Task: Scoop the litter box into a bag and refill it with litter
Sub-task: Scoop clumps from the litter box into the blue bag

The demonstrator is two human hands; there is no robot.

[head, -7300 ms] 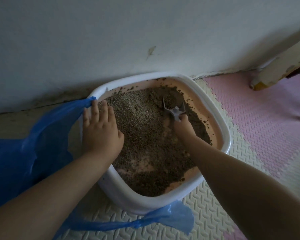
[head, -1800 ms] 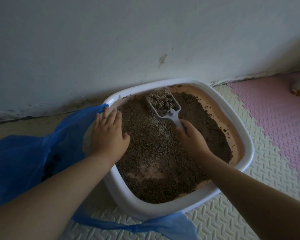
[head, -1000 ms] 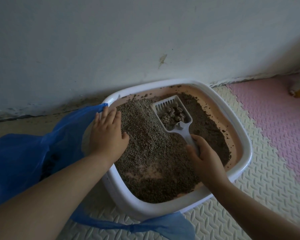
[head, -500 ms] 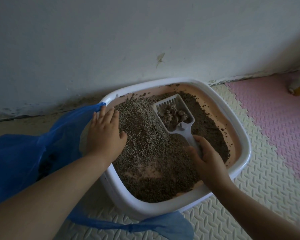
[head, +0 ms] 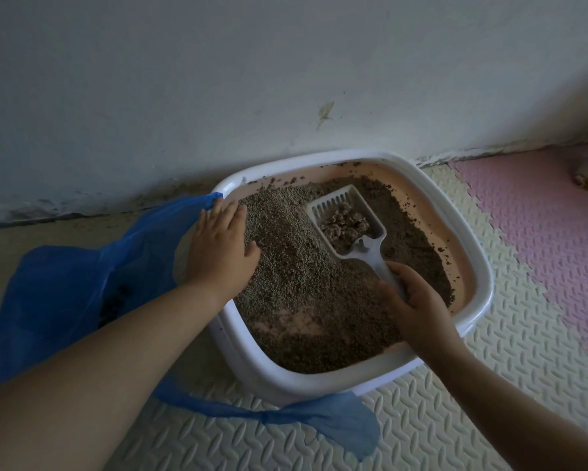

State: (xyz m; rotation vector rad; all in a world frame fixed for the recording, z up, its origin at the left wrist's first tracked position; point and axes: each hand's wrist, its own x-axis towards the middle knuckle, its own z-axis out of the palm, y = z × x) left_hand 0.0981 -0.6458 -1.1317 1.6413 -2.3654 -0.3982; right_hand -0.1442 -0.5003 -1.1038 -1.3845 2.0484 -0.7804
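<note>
scoop (head: 370,253): lifted clear of the litter (head: 296,277) and held above the far right part of the box, slotted end toward the wall. two seconds back it was heaped with loose grains at the far corner.
load: only clumps (head: 345,226) remain in the scoop. the fine grains have dropped through the slots.
right grip (head: 418,300): fingers curled round the scoop handle, unchanged over the last second apart from a small draw toward the near side.
left grip (head: 221,246): fingers straight and spread, lying flat on the left rim and pressing the bag edge down there, thumb over the litter. it has not moved.
litter box (head: 482,283): on the floor mat (head: 523,351) against the wall (head: 251,79). litter is banked toward the left and bare pink floor shows near the front.
bag (head: 68,294): blue, open mouth draped over the left rim, body lying on the floor to the left. dark matter (head: 116,300) is already inside.
meaning for task: sifting of this load looks complete, so the carry across to the bag mouth is judged the next move.
risk: the path crosses the left grip. a tilted scoop would drop clumps back into the clean litter.
remaining: further passes are likely. the refill is not yet begun.
</note>
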